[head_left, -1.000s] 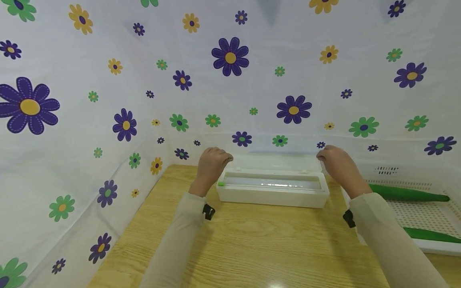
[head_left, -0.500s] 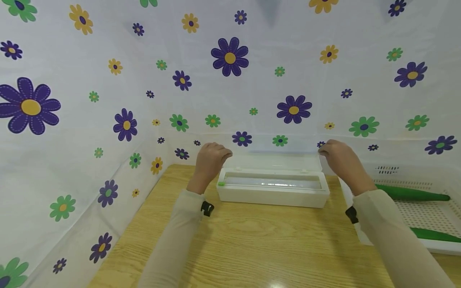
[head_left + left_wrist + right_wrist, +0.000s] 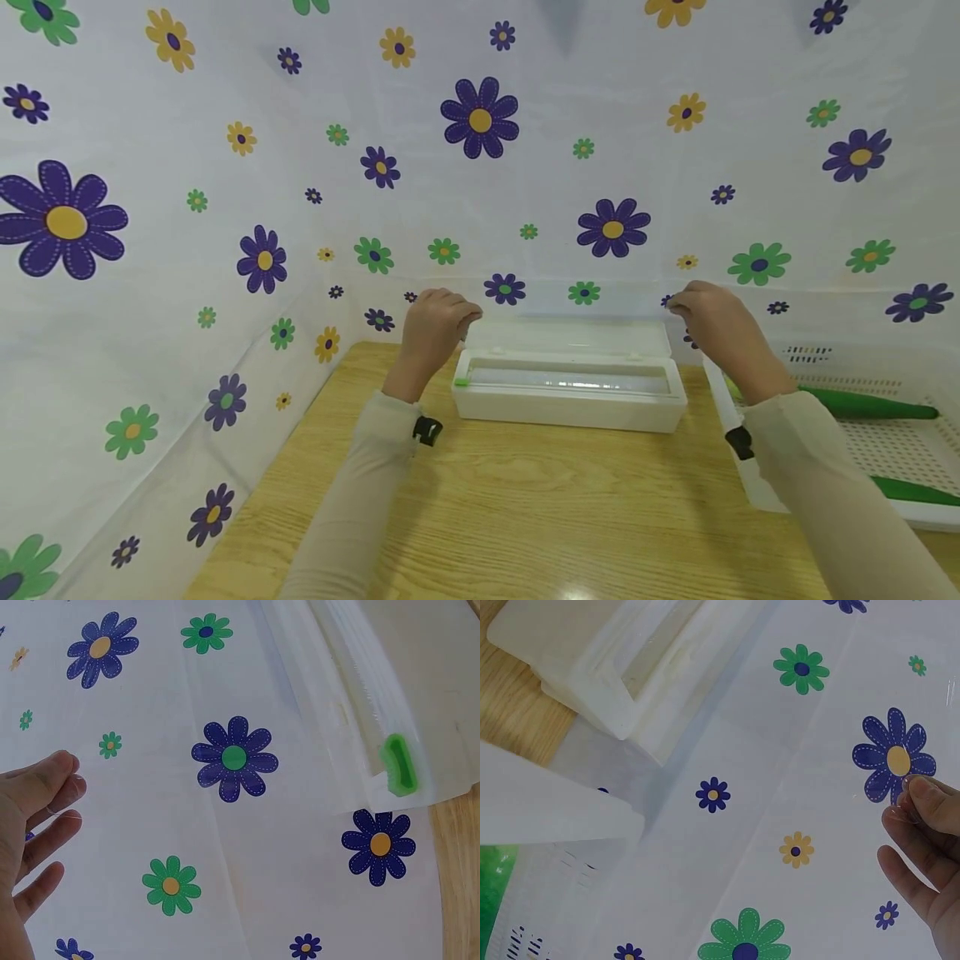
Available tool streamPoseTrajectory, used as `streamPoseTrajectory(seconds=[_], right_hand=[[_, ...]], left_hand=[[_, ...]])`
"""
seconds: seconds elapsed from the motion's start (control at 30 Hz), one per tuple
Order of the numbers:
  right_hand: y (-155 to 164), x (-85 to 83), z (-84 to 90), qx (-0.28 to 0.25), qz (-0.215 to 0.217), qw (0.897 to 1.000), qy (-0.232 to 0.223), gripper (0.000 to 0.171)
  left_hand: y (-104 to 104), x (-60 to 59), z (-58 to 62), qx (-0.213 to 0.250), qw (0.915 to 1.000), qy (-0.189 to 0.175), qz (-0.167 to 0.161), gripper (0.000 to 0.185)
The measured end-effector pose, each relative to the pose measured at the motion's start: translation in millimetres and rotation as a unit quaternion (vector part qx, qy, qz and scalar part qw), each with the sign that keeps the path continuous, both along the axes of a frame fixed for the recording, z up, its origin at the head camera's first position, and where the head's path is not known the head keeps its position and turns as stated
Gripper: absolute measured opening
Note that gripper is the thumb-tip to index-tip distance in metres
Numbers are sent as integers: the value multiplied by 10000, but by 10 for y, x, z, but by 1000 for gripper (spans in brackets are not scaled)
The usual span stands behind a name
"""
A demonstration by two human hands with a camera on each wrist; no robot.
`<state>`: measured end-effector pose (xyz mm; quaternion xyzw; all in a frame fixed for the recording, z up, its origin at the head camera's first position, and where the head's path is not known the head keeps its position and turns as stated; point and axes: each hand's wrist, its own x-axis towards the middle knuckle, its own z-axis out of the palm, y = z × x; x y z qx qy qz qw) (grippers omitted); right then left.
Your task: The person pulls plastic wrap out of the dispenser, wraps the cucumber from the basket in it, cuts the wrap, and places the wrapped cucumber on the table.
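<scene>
The left hand [image 3: 431, 337] and right hand [image 3: 720, 337] each pinch clear film [image 3: 904, 805] in their fingertips, well apart, apparently to spread it. Below and between them, the white box [image 3: 567, 408] sits on the table [image 3: 570, 483], lid [image 3: 567, 336] raised, probably to free its roll [image 3: 570, 381].

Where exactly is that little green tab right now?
In the head view, the green tab is at the left end of the white box, on its front upper edge, below and to the right of the left hand.
</scene>
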<state>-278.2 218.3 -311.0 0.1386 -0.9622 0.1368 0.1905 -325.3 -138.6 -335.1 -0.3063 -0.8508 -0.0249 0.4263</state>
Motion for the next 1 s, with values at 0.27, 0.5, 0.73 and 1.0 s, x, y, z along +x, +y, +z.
streamPoseTrajectory(seconds=[0.27, 0.5, 0.73, 1.0], right_hand=[[-3, 47, 83, -86, 17, 9999, 108, 19], [7, 89, 116, -109, 39, 9994, 339, 18], [36, 138, 162, -190, 119, 9983, 545, 18], [33, 225, 247, -143, 225, 9956, 903, 15]], left_hand=[[-1, 37, 75, 44, 9999, 119, -5, 8], [-5, 82, 136, 126, 9999, 107, -12, 8], [3, 162, 238, 157, 9998, 117, -54, 8], [-13, 254, 340, 302, 9993, 120, -195, 9]])
